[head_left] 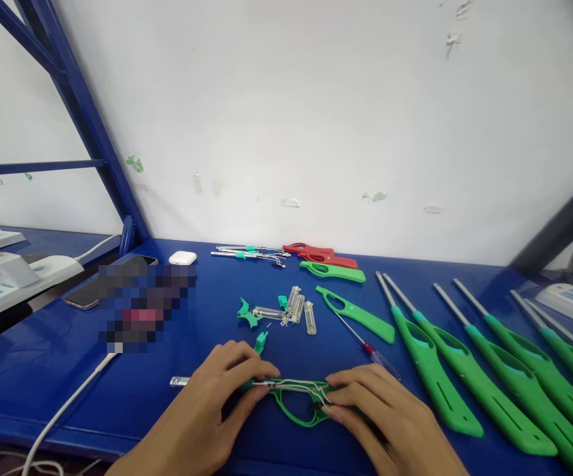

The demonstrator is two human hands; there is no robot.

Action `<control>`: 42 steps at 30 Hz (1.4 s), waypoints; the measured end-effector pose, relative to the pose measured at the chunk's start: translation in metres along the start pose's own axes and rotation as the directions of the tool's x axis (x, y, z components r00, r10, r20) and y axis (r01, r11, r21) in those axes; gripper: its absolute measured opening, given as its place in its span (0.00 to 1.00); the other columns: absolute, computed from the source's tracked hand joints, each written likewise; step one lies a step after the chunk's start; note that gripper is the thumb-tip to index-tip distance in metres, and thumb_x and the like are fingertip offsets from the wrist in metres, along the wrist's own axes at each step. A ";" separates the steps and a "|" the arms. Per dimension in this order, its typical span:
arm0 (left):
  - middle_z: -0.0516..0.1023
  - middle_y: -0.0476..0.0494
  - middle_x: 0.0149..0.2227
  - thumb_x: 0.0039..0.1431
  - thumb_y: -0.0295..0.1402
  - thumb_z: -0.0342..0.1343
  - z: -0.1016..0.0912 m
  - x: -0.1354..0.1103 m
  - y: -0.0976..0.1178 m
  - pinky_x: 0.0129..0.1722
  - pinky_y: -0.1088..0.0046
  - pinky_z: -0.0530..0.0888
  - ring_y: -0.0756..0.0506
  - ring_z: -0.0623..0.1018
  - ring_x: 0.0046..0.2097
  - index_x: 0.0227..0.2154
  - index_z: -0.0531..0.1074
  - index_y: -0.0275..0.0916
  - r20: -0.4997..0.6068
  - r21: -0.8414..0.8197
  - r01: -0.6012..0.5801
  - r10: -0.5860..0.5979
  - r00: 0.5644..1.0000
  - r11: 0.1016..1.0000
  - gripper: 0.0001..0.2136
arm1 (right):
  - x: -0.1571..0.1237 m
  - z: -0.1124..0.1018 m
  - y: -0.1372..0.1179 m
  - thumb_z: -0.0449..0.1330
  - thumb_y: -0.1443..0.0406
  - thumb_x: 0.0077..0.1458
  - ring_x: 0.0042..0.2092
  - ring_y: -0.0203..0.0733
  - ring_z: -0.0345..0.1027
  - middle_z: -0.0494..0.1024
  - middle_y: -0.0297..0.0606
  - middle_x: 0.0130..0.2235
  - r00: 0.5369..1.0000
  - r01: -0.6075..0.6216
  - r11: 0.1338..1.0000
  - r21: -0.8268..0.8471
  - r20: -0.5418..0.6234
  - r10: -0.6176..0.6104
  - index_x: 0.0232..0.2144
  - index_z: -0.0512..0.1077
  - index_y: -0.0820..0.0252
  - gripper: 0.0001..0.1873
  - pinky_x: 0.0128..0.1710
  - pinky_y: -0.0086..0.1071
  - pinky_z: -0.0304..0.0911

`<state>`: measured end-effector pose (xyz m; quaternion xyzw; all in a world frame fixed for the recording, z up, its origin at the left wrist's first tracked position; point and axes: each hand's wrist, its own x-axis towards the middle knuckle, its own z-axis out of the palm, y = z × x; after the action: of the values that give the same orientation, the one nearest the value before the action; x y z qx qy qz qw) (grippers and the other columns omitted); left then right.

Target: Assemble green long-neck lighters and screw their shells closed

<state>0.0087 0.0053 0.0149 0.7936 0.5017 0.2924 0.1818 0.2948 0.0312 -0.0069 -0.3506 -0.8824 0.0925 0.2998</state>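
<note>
A green lighter shell half [292, 418] lies open on the table between my hands, with thin white wires [306, 383] running along it. My left hand [212, 403] pinches the metal lighter tube at the shell's neck; the tube's silver tip [180, 381] sticks out to the left. With fingers bent, my right hand [386, 413] grips the shell near the wire ends, hiding its handle part. Just beyond my hands are teal triggers [249, 315], clear fuel tanks [310, 318], another green shell half [358, 316] and a screwdriver [378, 357] with a red-and-clear handle.
Several assembled green lighters [435, 370] lie in a row at right. Along the back are wired metal tubes [247, 254] and red shell pieces [316, 254]. At left are a phone [85, 294], a white earbud case [182, 258], a white cable [68, 410] and a power strip [53, 270].
</note>
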 end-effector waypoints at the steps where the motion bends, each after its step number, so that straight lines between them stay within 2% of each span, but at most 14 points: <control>1: 0.79 0.50 0.48 0.75 0.29 0.55 0.000 -0.001 0.001 0.50 0.69 0.77 0.45 0.81 0.49 0.53 0.77 0.53 -0.027 0.013 0.001 -0.001 1.000 1.000 0.12 | 0.000 0.000 0.000 0.58 0.66 0.74 0.49 0.42 0.82 0.85 0.36 0.47 1.000 0.002 1.000 0.000 -0.006 -0.002 0.43 0.79 0.51 0.09 0.53 0.31 0.78; 5: 0.79 0.48 0.47 0.74 0.31 0.55 -0.002 -0.001 0.002 0.47 0.69 0.78 0.44 0.80 0.47 0.50 0.77 0.51 -0.204 0.065 -0.038 0.050 0.978 0.997 0.09 | 0.000 0.001 0.000 0.58 0.66 0.73 0.50 0.42 0.82 0.85 0.36 0.46 1.000 -0.002 0.999 0.033 -0.018 0.002 0.43 0.79 0.50 0.10 0.52 0.30 0.78; 8: 0.80 0.45 0.48 0.74 0.34 0.56 -0.002 0.006 -0.003 0.47 0.64 0.78 0.40 0.80 0.48 0.53 0.77 0.50 -0.275 0.178 0.010 0.040 0.961 0.984 0.10 | 0.000 0.000 -0.001 0.59 0.66 0.73 0.50 0.42 0.82 0.85 0.35 0.47 1.000 -0.015 0.999 0.051 -0.009 0.016 0.43 0.79 0.50 0.09 0.52 0.29 0.78; 12: 0.81 0.41 0.46 0.70 0.36 0.60 -0.003 0.023 -0.008 0.49 0.50 0.78 0.33 0.81 0.47 0.57 0.76 0.45 -0.210 0.319 0.163 -0.098 0.973 0.934 0.15 | 0.000 0.000 -0.001 0.58 0.67 0.73 0.51 0.42 0.82 0.85 0.35 0.47 1.000 -0.029 0.998 0.051 -0.007 0.029 0.43 0.80 0.49 0.10 0.53 0.30 0.77; 15: 0.83 0.43 0.41 0.68 0.30 0.60 -0.004 0.032 -0.009 0.46 0.53 0.79 0.34 0.83 0.44 0.49 0.81 0.42 -0.130 0.333 0.179 -0.143 0.981 0.926 0.10 | 0.000 -0.001 -0.001 0.60 0.67 0.72 0.51 0.41 0.82 0.85 0.33 0.48 0.999 -0.034 0.998 0.051 -0.008 0.034 0.44 0.80 0.48 0.09 0.53 0.29 0.77; 17: 0.83 0.44 0.42 0.69 0.28 0.59 -0.004 0.034 -0.008 0.46 0.56 0.79 0.35 0.83 0.45 0.45 0.81 0.43 -0.114 0.326 0.157 -0.126 0.985 0.932 0.08 | 0.000 -0.001 -0.001 0.61 0.66 0.71 0.50 0.41 0.82 0.85 0.32 0.48 0.999 -0.037 0.998 0.046 -0.010 0.038 0.45 0.80 0.48 0.08 0.53 0.29 0.77; 19: 0.84 0.46 0.45 0.71 0.27 0.57 -0.004 0.032 -0.005 0.47 0.60 0.80 0.38 0.84 0.46 0.46 0.79 0.44 -0.120 0.267 0.105 -0.076 0.990 0.958 0.08 | 0.000 -0.002 -0.001 0.61 0.65 0.72 0.50 0.41 0.82 0.85 0.32 0.47 0.999 -0.041 0.999 0.036 -0.013 0.041 0.45 0.80 0.48 0.08 0.53 0.30 0.77; 23: 0.84 0.52 0.44 0.75 0.29 0.55 -0.002 0.022 0.003 0.43 0.76 0.78 0.47 0.85 0.42 0.51 0.76 0.49 -0.135 0.027 -0.122 0.125 0.983 0.992 0.09 | -0.001 -0.001 -0.001 0.60 0.65 0.72 0.49 0.42 0.82 0.86 0.32 0.48 1.000 -0.016 1.000 0.005 -0.013 0.016 0.46 0.80 0.47 0.08 0.53 0.31 0.77; 26: 0.82 0.52 0.43 0.77 0.28 0.54 0.004 0.015 0.007 0.41 0.81 0.77 0.51 0.84 0.39 0.51 0.77 0.50 -0.106 -0.040 -0.243 0.238 0.966 0.969 0.11 | -0.002 0.000 -0.001 0.61 0.66 0.72 0.48 0.42 0.83 0.86 0.32 0.47 1.000 0.007 1.000 -0.013 -0.024 -0.007 0.46 0.79 0.48 0.08 0.51 0.31 0.78; 32: 0.84 0.46 0.48 0.74 0.21 0.47 0.017 0.011 0.009 0.46 0.74 0.81 0.46 0.83 0.44 0.53 0.78 0.49 0.052 -0.064 -0.235 0.238 0.970 0.970 0.19 | -0.003 0.000 0.000 0.60 0.67 0.72 0.47 0.41 0.82 0.86 0.32 0.46 0.999 0.029 0.999 -0.029 -0.031 -0.030 0.45 0.78 0.50 0.07 0.50 0.30 0.77; 37: 0.84 0.43 0.52 0.71 0.19 0.50 0.013 0.007 0.017 0.49 0.67 0.82 0.41 0.80 0.47 0.57 0.76 0.45 0.082 0.099 -0.331 0.323 0.943 0.939 0.20 | -0.005 0.004 0.002 0.59 0.66 0.73 0.48 0.43 0.81 0.85 0.33 0.47 1.000 0.004 0.999 -0.037 0.013 -0.004 0.45 0.76 0.51 0.06 0.50 0.33 0.77; 42: 0.82 0.42 0.51 0.71 0.18 0.47 0.017 0.004 0.014 0.46 0.70 0.81 0.43 0.80 0.46 0.57 0.76 0.46 0.069 0.139 -0.320 0.313 0.947 0.937 0.21 | -0.009 0.005 0.001 0.56 0.65 0.75 0.48 0.43 0.81 0.85 0.35 0.47 0.999 -0.030 0.999 -0.017 0.025 0.031 0.44 0.75 0.52 0.08 0.50 0.34 0.77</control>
<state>0.0307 0.0025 0.0115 0.8817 0.3837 0.2614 0.0846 0.2976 0.0265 -0.0150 -0.3653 -0.8814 0.0939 0.2843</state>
